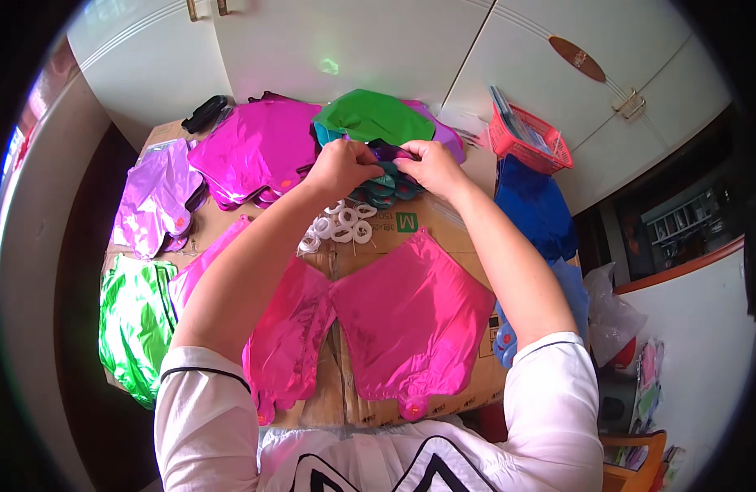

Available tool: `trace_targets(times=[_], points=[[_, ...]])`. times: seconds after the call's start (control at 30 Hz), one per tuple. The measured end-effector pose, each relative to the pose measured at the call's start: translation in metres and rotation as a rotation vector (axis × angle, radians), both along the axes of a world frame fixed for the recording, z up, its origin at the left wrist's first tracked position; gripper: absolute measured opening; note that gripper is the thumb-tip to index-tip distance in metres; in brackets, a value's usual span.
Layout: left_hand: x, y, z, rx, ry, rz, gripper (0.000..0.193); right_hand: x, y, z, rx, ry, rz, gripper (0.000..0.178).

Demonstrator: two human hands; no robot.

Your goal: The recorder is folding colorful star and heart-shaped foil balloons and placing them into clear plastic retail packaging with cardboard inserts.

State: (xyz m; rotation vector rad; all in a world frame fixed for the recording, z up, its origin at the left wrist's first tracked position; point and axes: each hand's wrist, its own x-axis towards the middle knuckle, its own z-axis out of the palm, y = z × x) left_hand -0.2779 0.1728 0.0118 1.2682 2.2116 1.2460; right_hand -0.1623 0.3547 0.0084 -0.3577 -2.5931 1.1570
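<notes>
At the far middle of the cardboard-covered table, my left hand (345,166) and my right hand (433,170) are close together, fingers pinched. Between them is the dark, shiny edge of a flat foil balloon (386,150), with purple glints. Teal foil balloon tails (382,190) hang bunched just below my fingers. A green foil balloon (374,116) lies right behind my hands. Nearer to me, a bright pink foil balloon (415,316) is spread flat, with another pink one (292,336) to its left, partly under my left forearm. My fingers hide part of what they hold.
White ribbon rolls (342,223) lie below my hands. Magenta (255,152), lilac (155,197), green (136,324) and blue foil balloons (535,209) ring the cardboard (345,402). A red basket (529,139) stands far right, a black object (204,113) far left. White cabinets (337,49) close off the back.
</notes>
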Motion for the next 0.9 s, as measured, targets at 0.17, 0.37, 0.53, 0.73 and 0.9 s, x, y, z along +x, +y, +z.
trace_targets(times=[0.17,0.37,0.53,0.73,0.9], points=[[-0.008,0.000,-0.011,0.126,-0.208,-0.069,0.020,0.002,-0.001,0.006,-0.196,-0.009,0.130,0.034],[0.004,0.006,0.000,0.203,0.070,-0.008,0.018,0.001,-0.024,0.008,0.180,0.076,-0.006,0.032],[0.011,0.012,0.005,0.383,0.598,0.111,0.023,-0.007,-0.030,0.001,0.381,0.173,-0.159,0.025],[0.008,-0.010,-0.010,0.211,1.052,-0.144,0.033,-0.024,-0.002,0.007,0.114,-0.059,-0.274,0.027],[0.002,-0.009,-0.022,0.002,0.732,-0.061,0.039,-0.032,0.051,0.033,-0.089,0.082,-0.456,0.034]])
